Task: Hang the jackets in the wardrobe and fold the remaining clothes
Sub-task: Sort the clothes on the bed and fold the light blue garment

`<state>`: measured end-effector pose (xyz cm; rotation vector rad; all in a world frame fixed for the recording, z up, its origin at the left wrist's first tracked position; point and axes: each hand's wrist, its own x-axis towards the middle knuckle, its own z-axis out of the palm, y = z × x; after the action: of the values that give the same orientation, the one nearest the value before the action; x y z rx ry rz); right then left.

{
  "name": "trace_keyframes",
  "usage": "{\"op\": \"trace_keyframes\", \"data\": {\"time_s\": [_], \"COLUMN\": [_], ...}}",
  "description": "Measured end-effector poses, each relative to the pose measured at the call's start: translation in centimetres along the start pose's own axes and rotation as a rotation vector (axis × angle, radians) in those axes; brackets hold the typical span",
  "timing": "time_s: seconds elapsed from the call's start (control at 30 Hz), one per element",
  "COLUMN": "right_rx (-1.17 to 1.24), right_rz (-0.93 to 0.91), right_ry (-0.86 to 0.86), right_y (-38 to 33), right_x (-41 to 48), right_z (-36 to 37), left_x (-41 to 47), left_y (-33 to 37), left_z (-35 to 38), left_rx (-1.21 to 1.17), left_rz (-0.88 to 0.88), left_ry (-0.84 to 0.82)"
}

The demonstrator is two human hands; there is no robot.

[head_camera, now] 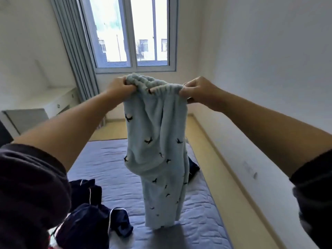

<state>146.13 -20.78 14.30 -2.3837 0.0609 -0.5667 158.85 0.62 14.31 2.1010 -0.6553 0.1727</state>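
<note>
Pale blue fleece trousers (158,141): held up by the waistband over the bed (107,159), legs hanging, hems about touching it.
Left hand (119,87): fingers curled round the waistband's left end.
Right hand (197,90): fingers gripping its right end.
Dark clothes (89,212): heaped on the bed, nearer.
Folding well: draw the waistband taut, align the legs, then lay flat.

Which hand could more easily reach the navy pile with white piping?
Probably the left hand. It and the right hand grip the pale blue pants, but the navy pile lies on the mattress below the left arm.
</note>
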Motion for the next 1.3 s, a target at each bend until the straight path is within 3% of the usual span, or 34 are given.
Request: {"op": "trace_keyframes", "data": {"time_s": [0.07,0.17,0.23,0.33,0.4,0.5,0.6,0.7,0.77,0.87,0.9,0.97,1.03,1.07,1.17,1.3], "right_rx": [0.052,0.109,0.076,0.190,0.172,0.267,0.219,0.299,0.241,0.323,0.277,0.203,0.287,0.340,0.345,0.355], "right_rz": [0.029,0.049,0.047,0.031,0.049,0.036,0.036,0.058,0.067,0.064,0.041,0.000,0.000,0.003,-0.026,-0.082], "right_ry": [0.086,0.026,0.134,0.051,0.133,-0.050,0.069,-0.181,-0.052,-0.359,-0.354,-0.148,-0.252,-0.300,-0.166,-0.350], "right_y": [-0.9,-1.9,-2.1,-3.2,-3.5,-4.5,-4.2,-4.7,-4.2,-4.8,-4.7,-4.4,-4.3,-4.1,-3.3,-3.6], "right_x": [1.8,3.5,5.1,6.0,6.9,7.0,8.1,7.6,8.2,7.6,7.8,8.1,7.8,7.7,7.8,7.8], "right_z": [-0.5,-0.3,-0.3,-0.5,-0.7,-0.6,-0.6,-0.6,-0.7,-0.8,-0.8,-1.3,-1.8,-2.2,-4.3,-7.1], "left_x": [2.0,3.7,4.5,5.4,5.9,6.5,6.8,6.7,6.5,6.1,6.1,5.9,5.8,5.7,4.9,4.3], "left_y": [0.7,1.6,1.9,2.2,2.2,2.4,2.3,2.3,2.2,2.2,2.1,2.3,2.4,2.2,2.2,2.4], "left_z": [-1.3,-2.6,-3.2,-4.2,-4.7,-5.4,-6.0,-6.9,-7.1,-7.3,-7.4,-7.4,-8.1,-8.4,-9.3,-10.8], "left_rx": [-0.044,-0.042,-0.076,-0.130,-0.121,-0.111,-0.071,-0.053,-0.049,-0.059,-0.059,-0.073,-0.123,-0.135,-0.042,-0.096], "left_rz": [0.017,0.046,0.055,0.095,0.105,0.146,0.134,0.117,0.088,0.107,0.096,0.062,0.051,0.052,0.058,-0.006], "left_ry": [-0.001,0.001,0.037,0.088,0.128,0.160,0.147,0.076,0.079,0.041,0.028,0.048,0.047,0.021,-0.113,-0.370]}}
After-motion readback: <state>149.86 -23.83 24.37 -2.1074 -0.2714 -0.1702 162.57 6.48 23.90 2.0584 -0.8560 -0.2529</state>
